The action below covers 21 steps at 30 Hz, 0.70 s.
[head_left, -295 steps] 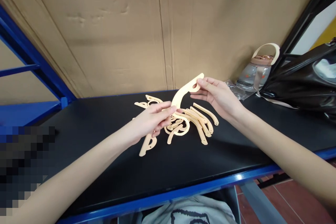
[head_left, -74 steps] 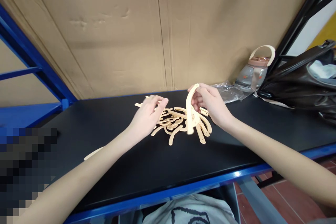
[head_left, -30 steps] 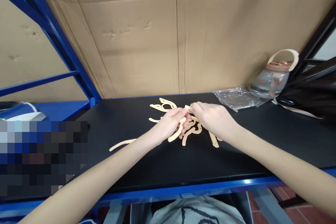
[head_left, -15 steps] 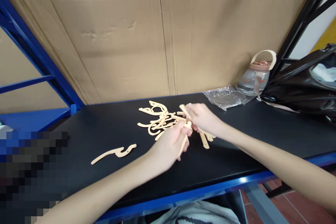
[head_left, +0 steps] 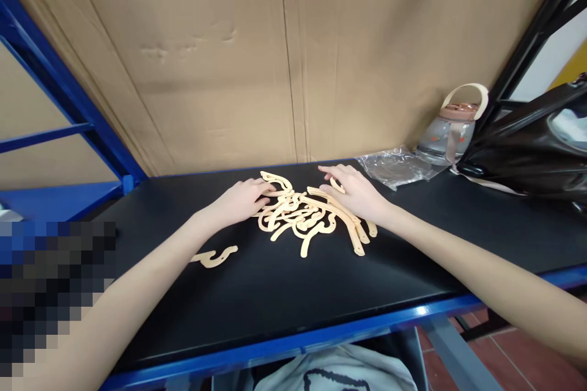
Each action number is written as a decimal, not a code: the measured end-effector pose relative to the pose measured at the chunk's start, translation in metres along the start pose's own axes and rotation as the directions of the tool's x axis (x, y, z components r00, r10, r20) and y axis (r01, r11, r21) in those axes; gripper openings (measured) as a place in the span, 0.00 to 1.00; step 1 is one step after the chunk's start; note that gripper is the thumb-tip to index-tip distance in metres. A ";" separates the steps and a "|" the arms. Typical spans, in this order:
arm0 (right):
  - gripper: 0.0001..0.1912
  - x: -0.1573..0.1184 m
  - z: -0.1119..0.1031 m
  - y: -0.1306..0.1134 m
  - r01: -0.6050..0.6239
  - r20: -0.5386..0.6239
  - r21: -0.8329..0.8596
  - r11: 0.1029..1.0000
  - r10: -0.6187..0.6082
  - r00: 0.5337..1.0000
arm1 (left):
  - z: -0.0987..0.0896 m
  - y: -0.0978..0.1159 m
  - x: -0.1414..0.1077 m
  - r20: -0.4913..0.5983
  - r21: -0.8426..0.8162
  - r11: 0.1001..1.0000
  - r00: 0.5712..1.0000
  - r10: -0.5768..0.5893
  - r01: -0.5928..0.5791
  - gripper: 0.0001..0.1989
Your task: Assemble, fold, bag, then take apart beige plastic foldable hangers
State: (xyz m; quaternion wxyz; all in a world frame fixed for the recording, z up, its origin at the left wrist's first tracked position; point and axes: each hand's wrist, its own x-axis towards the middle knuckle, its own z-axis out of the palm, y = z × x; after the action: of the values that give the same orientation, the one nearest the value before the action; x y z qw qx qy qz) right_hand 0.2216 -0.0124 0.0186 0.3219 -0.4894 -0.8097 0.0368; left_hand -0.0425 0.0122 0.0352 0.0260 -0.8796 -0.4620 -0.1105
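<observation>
Several curved cream-coloured pieces (head_left: 305, 249) lie in a loose pile on the black tabletop (head_left: 257, 299). At the pile's left edge is my left hand (head_left: 241, 200), open, its fingertips on or just over the pieces there. My right hand (head_left: 355, 191) is open above the right side of the pile, fingers pointing left, with long pieces partly under it. One separate hooked piece (head_left: 215, 258) lies to the left, its far end hidden behind my left forearm.
A clear bottle (head_left: 444, 134) with a pink lid stands at the back right, beside a crumpled clear plastic bag (head_left: 389, 166). A black bag (head_left: 523, 146) sits at the right edge. Cardboard (head_left: 206, 73) stands behind the table, with a blue frame (head_left: 77, 91) at left.
My hands have moved apart. The pieces they held together have left my grip, and a hooked piece now lies at the pile's front. Both hands have opened.
</observation>
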 end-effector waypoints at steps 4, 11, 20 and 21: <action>0.18 0.000 0.000 0.001 0.030 -0.041 -0.016 0.999 -0.030 0.999 | 0.001 -0.010 0.000 0.039 0.111 0.988 0.994 0.106 -0.110 0.12; 0.14 0.000 -0.007 0.001 0.066 -0.114 0.047 0.997 -0.060 0.992 | -0.011 0.002 0.003 -0.127 0.337 0.931 0.972 0.196 -0.144 0.15; 0.32 0.002 -0.015 -0.006 -0.176 0.073 0.682 0.710 0.173 0.982 | -0.031 0.066 -0.011 -0.172 0.379 0.813 0.830 0.531 -0.441 0.18; 0.31 0.003 -0.016 -0.005 -0.220 0.137 0.727 0.650 0.177 0.975 | -0.030 0.072 -0.013 -0.173 0.332 0.823 0.828 0.534 -0.461 0.18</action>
State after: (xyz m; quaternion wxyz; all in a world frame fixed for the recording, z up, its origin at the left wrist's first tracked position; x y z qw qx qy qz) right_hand 0.2256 -0.0167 0.0344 0.4642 -0.4018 -0.6753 0.4087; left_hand 0.0042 -0.0438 0.0659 0.2366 -0.9353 -0.2176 -0.1478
